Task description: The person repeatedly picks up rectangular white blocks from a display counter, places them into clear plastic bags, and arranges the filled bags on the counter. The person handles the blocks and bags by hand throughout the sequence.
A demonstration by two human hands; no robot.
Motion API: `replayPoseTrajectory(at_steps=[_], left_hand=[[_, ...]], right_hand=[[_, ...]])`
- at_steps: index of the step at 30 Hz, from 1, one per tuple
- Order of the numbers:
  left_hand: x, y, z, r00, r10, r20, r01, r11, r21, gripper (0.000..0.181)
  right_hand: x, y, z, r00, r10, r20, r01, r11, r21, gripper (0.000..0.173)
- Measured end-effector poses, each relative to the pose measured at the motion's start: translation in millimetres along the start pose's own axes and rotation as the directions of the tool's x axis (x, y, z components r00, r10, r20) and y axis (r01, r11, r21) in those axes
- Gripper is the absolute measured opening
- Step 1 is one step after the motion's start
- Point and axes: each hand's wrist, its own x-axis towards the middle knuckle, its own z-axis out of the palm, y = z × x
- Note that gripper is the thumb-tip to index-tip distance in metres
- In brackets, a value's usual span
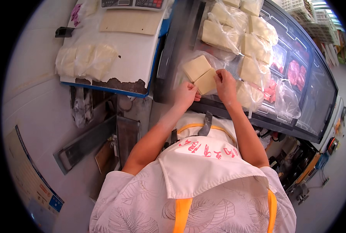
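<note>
Two stacks of square dough wrappers lie side by side before me on a spread clear plastic bag point(216, 62). The far stack point(197, 68) touches the near stack point(205, 82) along one edge. My left hand point(187, 93) pinches the near stack's lower left corner between thumb and fingers. At its right edge my right hand point(226, 86) grips the same stack, fingertips bent over the upper corner. Just right of that hand, bagged wrapper stacks point(254, 72) stand in a row on the glass-topped display case point(315, 96).
Trays of raw meat point(295, 74) show under the glass. A crumpled plastic bag point(286, 100) lies on its right part. On the white table point(132, 55) at left are bagged wrappers point(85, 61), a wooden board point(129, 21) and a scale point(132, 3). The table's front edge is chipped.
</note>
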Motion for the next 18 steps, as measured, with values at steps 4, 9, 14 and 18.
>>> replayPoseTrajectory(at_steps=[4,9,14,18], left_hand=[[3,-5,-3,0.999,-0.012,0.045,0.016,0.996,-0.087,0.018],[7,-4,-3,0.999,-0.011,0.033,0.014,0.997,-0.08,0.015],[9,-5,-2,1.0,0.007,0.016,-0.007,0.999,-0.032,0.011],[10,-9,-4,1.0,0.017,-0.001,-0.017,1.0,-0.003,0.01]], right_hand=[[-4,1,5,0.998,0.005,-0.066,-0.007,1.0,-0.03,0.012],[-4,0,8,0.992,-0.032,-0.119,0.019,0.994,-0.106,0.011],[0,2,7,0.994,-0.02,-0.108,0.015,0.999,-0.043,0.009],[0,-5,3,0.998,-0.03,-0.063,0.031,0.999,0.014,0.011]])
